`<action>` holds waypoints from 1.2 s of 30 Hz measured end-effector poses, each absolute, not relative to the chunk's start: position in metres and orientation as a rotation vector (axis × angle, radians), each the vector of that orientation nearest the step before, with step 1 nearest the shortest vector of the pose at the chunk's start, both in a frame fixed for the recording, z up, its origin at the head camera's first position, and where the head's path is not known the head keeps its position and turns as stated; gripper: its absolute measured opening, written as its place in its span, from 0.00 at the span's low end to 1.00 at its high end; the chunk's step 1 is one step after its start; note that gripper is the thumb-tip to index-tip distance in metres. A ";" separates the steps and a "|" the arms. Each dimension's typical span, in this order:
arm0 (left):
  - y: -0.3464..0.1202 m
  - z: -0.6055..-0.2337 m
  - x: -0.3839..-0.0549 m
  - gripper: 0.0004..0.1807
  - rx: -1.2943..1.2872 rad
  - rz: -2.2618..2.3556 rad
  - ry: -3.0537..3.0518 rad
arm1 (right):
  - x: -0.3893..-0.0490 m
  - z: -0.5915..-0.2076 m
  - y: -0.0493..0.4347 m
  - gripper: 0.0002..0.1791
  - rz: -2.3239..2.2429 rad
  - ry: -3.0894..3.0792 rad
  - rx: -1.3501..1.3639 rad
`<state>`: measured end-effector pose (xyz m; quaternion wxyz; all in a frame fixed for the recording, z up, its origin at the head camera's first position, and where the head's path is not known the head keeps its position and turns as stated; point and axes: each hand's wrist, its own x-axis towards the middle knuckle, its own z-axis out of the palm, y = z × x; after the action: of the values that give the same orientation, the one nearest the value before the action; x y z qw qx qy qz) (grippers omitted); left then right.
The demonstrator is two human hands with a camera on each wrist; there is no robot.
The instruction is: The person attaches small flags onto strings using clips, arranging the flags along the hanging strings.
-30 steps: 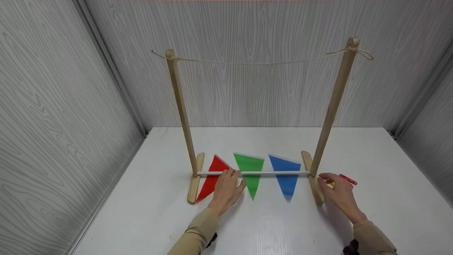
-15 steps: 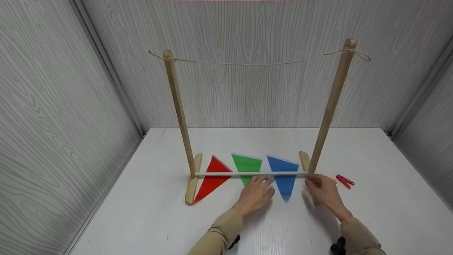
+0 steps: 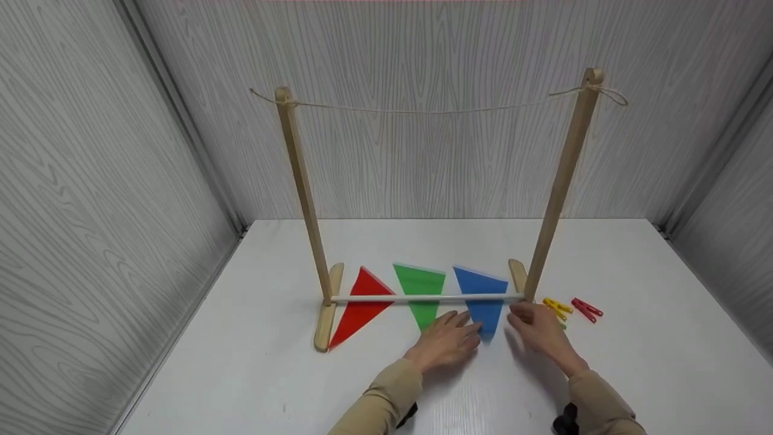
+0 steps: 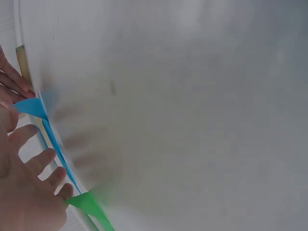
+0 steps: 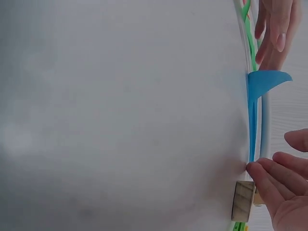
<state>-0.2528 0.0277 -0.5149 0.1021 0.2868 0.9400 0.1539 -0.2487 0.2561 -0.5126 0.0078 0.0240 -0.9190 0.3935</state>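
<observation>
Three triangular pennants lie under the stand's low white rod (image 3: 368,298): red (image 3: 361,311), green (image 3: 420,281) and blue (image 3: 480,281). My left hand (image 3: 445,343) has its fingers spread over the lower ends of the green and blue pennants. In the right wrist view the blue pennant's tip (image 5: 269,82) curls up off the table; whether a finger lifts it cannot be told. My right hand (image 3: 539,332) is just right of the blue pennant, before the foot of the right post (image 3: 558,193). Its fingers (image 5: 269,180) extend, with nothing seen between them.
A string (image 3: 423,112) spans the tops of the two wooden posts, tied with a loop at the right. Red (image 3: 587,310) and yellow (image 3: 557,306) clothespins lie right of the stand. A small green piece (image 3: 563,325) shows behind the right hand. Wood-grain panels (image 3: 423,163) enclose the table.
My left hand has moved right from the red pennant to the green and blue ones. My right hand has come left, off the clothespins, which now show.
</observation>
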 end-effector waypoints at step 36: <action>0.018 -0.511 -0.256 0.18 0.860 0.733 2.670 | -0.251 -0.518 0.255 0.28 1.210 -2.942 0.268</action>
<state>-0.2563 0.0179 -0.5110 0.1211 0.2945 0.9141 0.2510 -0.2510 0.2553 -0.5177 -0.0254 0.0838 -0.9212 0.3790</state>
